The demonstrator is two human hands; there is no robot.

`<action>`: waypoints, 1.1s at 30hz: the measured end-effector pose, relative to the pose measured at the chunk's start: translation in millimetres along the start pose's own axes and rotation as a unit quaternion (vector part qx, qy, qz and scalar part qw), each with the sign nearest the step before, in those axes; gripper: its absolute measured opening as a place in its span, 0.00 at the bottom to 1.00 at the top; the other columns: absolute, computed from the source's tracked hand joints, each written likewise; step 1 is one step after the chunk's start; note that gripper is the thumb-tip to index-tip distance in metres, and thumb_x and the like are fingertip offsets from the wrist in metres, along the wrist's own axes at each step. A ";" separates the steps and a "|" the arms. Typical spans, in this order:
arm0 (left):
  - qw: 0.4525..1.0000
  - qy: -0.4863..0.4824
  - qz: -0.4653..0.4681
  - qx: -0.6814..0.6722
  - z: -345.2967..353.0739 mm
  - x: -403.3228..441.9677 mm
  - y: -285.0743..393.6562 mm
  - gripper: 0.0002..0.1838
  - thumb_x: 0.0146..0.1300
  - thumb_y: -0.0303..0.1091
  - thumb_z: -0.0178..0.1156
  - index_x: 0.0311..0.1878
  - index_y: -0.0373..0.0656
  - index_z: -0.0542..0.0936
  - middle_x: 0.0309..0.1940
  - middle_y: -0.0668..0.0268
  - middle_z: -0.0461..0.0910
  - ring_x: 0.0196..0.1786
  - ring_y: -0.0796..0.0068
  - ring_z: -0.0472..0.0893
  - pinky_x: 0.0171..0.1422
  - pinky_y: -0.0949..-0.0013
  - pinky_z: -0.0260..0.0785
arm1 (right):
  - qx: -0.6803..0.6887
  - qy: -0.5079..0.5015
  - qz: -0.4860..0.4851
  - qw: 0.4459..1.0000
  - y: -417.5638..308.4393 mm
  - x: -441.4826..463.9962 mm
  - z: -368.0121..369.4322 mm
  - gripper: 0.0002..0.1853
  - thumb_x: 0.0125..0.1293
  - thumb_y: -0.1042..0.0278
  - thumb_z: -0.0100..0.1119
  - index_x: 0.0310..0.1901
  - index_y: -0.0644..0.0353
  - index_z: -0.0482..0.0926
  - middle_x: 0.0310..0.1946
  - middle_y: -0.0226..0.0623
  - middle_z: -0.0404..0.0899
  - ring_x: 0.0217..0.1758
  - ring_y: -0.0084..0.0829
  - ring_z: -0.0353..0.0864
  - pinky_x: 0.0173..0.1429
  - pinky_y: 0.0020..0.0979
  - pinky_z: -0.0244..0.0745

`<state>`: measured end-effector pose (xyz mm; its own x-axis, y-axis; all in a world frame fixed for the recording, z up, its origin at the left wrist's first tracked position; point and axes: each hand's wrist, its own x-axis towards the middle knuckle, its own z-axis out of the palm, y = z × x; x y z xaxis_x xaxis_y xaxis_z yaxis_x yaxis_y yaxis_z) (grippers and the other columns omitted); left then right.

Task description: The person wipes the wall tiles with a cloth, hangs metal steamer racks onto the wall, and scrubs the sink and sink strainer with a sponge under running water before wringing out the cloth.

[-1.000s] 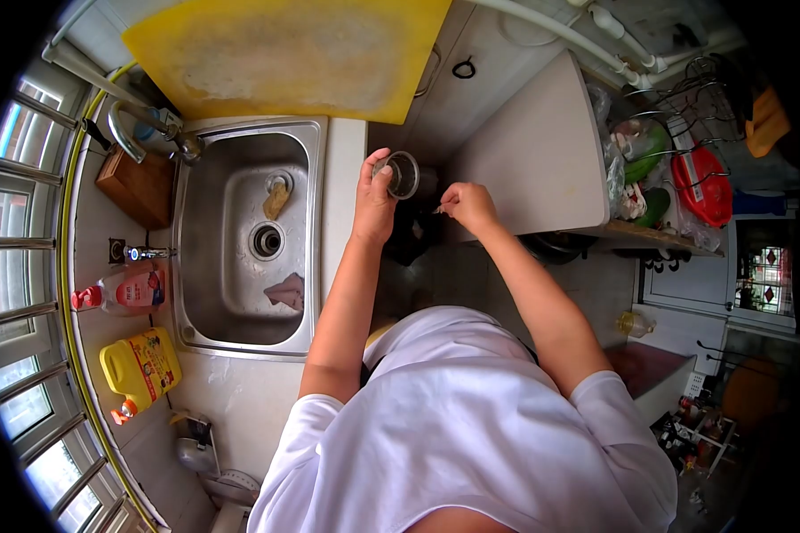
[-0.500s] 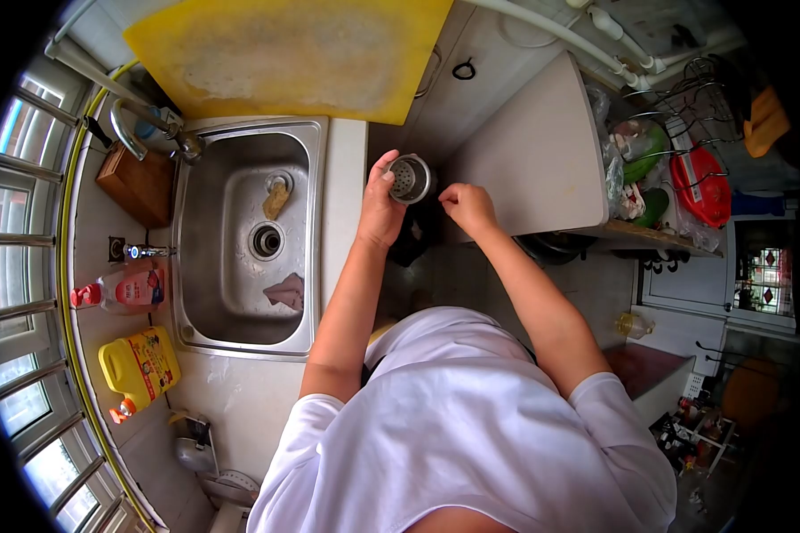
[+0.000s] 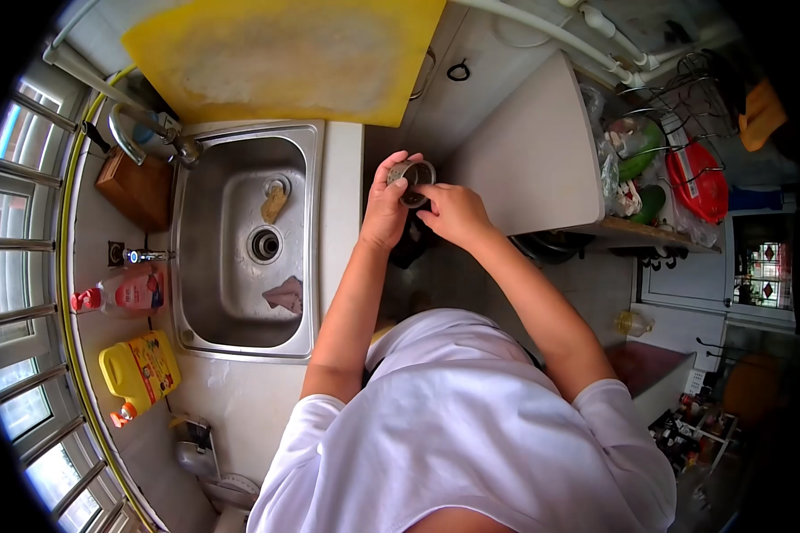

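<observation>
In the head view, the strainer is to the right of the sink, past the edge of the surface. The left hand has its fingers clamped on the strainer's side. The right hand bends its fingers at the rim; whether they pinch something, I cannot tell. The strainer looks like metal, so probably it is light, stiff and not fragile, but slippery if wet. The outer wall, just under the rim, seems the safest hold.

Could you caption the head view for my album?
Left hand holding a small metal cup, right hand at its rim, beside a sink.
</observation>
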<state>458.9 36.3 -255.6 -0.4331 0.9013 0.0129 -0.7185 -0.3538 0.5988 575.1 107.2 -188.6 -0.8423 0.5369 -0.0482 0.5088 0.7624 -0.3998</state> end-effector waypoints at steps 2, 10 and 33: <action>1.000 -0.003 0.002 0.002 -0.1 -0.2 0.9 0.28 0.59 0.42 0.60 0.62 0.47 0.65 0.63 0.55 0.68 0.62 0.61 0.71 0.67 0.58 0.65 | 0.034 -0.034 0.031 0.998 -3.5 1.3 -4.2 0.18 0.55 0.66 0.65 0.50 0.51 0.80 0.26 0.33 0.80 0.28 0.35 0.80 0.34 0.38 0.75; 0.998 -0.015 -0.002 -0.056 2.0 -0.3 6.1 0.25 0.61 0.37 0.60 0.61 0.46 0.67 0.61 0.57 0.71 0.60 0.64 0.73 0.65 0.60 0.66 | 0.368 -0.091 0.089 0.921 17.5 4.3 14.6 0.18 0.59 0.73 0.60 0.53 0.59 0.79 0.23 0.33 0.80 0.24 0.21 0.81 0.30 0.24 0.75; 0.997 0.064 0.028 -0.031 -9.2 8.4 -3.6 0.27 0.62 0.44 0.58 0.62 0.46 0.65 0.60 0.55 0.71 0.61 0.63 0.72 0.66 0.60 0.65 | 0.562 -0.070 0.214 0.796 22.6 -8.2 7.4 0.14 0.67 0.62 0.60 0.47 0.62 0.80 0.39 0.35 0.83 0.38 0.26 0.84 0.42 0.26 0.78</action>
<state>452.9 42.9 -265.0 -0.5373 0.8413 -0.0603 -0.7216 -0.4215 0.5492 592.2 117.4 -204.0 -0.6861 0.5552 -0.4702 0.3397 -0.3270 -0.8818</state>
